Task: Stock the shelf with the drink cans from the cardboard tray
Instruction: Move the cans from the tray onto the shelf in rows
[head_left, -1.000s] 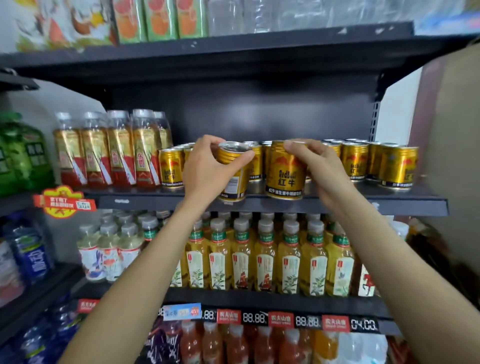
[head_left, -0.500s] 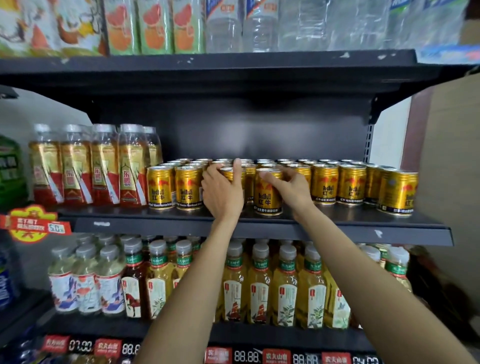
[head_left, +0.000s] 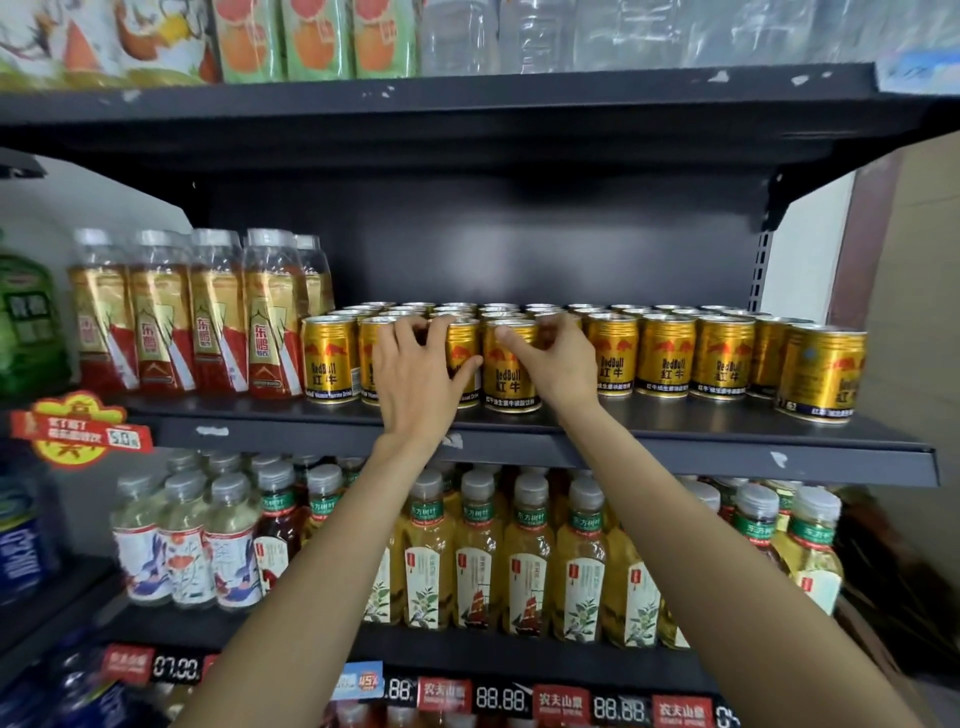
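Note:
Several rows of gold drink cans stand on the dark middle shelf (head_left: 675, 439). My left hand (head_left: 418, 376) grips a gold can (head_left: 464, 348) in the front row, fingers curled over its rim and thumb across its front. My right hand (head_left: 558, 364) holds the neighbouring gold can (head_left: 506, 384) by its top and right side. Both cans stand upright on the shelf, side by side. The cardboard tray is not in view.
Tall gold-and-red bottles (head_left: 208, 322) stand left of the cans. A loose can (head_left: 823, 376) sits forward at the right end. Yellow tea bottles (head_left: 524, 561) fill the shelf below. The shelf above (head_left: 467, 98) overhangs. A brown wall (head_left: 919, 312) lies right.
Both hands have carried a can each from the shelf's front edge into the front row and set them down. The camera has tilted up towards the shelf.

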